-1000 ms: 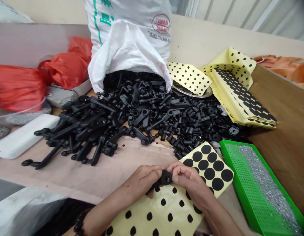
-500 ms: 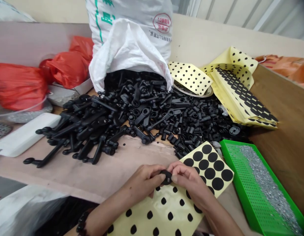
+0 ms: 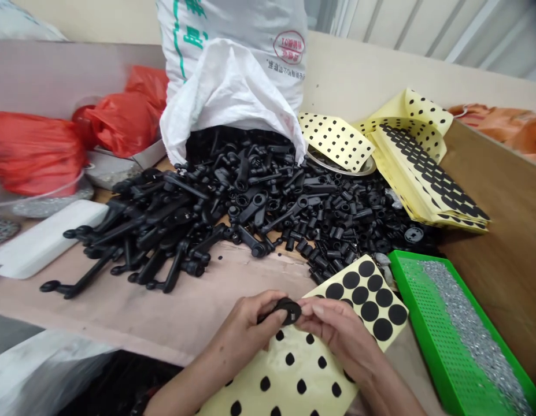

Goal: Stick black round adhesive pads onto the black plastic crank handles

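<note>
My left hand point(image 3: 250, 326) pinches a round black plastic disc point(image 3: 292, 312) between thumb and fingers, with a small light slot on its face. At the disc's right edge are the closed fingertips of my right hand point(image 3: 343, 332); whether they grip the edge or some small thing is hidden. Beneath both hands lies a yellow backing sheet point(image 3: 283, 375) with small black teardrop-shaped dots. Partly behind my right hand, another sheet point(image 3: 346, 293) carries large round black stickers.
Black crank handles point(image 3: 163, 225) and short black sleeves point(image 3: 337, 231) are heaped before a white woven sack point(image 3: 233, 75). A green tray point(image 3: 432, 346) of small metal pieces stands right. More sticker sheets point(image 3: 424, 167) lie behind it. Red bags point(image 3: 33, 153) and a white box point(image 3: 46, 237) are left.
My right thumb has come off the disc's face, and the right fingers have shifted to its edge. The left hand keeps the disc, now turned slightly. The camera view has shifted a little.
</note>
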`<state>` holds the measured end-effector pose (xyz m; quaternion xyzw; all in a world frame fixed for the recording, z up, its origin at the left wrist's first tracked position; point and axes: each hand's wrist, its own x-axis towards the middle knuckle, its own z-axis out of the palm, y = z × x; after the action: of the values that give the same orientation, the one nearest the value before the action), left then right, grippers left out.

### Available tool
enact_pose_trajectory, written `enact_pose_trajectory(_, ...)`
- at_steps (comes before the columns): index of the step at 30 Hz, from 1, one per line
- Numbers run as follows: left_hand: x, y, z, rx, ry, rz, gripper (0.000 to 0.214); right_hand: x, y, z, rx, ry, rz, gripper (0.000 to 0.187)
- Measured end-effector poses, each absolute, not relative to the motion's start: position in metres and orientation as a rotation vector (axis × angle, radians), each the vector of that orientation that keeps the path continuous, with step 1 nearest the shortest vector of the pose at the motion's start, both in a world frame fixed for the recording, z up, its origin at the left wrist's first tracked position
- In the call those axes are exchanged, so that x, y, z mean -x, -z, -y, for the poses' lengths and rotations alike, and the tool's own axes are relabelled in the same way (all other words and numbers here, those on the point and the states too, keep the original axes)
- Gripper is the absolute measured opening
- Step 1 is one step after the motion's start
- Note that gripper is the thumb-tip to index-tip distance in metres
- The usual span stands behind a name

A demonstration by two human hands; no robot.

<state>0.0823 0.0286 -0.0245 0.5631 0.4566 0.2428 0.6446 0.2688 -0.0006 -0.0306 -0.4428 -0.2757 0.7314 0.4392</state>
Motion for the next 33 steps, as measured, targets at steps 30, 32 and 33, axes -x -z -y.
enact_pose_trajectory(30, 0.034, -0.02, 0.013, -2.17, -0.428, -1.575, 0.03, -0.275, 0.029, 0.041, 1.242, -0.422, 2.372, 0.019)
enact_pose_trajectory(32, 0.002, -0.014, 0.004, -2.298, -0.491, -1.313, 0.03, -0.266, 0.021, 0.033, 1.316, -0.514, 2.312, 0.018)
enact_pose_trajectory(33, -0.015, -0.01, 0.001, -2.34, -0.489, -1.222, 0.031, -0.265, 0.018, 0.028, 1.377, -0.498, 2.268, 0.018)
